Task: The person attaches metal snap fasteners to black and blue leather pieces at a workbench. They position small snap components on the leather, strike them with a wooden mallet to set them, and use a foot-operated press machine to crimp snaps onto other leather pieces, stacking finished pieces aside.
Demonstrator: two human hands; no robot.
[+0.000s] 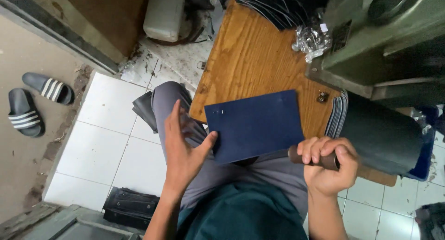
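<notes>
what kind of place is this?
Probably a small workshop for pressing or stamping sheet material: a heavy green machine on a wooden bench, stacks of dark cut sheets, and the right hand gripping a lever handle beside a navy sheet.

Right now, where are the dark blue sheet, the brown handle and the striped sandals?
dark blue sheet point(254, 125): head view, middle of its flat face.
brown handle point(295, 155): head view, bare end left of the right hand.
striped sandals point(48, 88): head view, strap of the upper one.
</notes>
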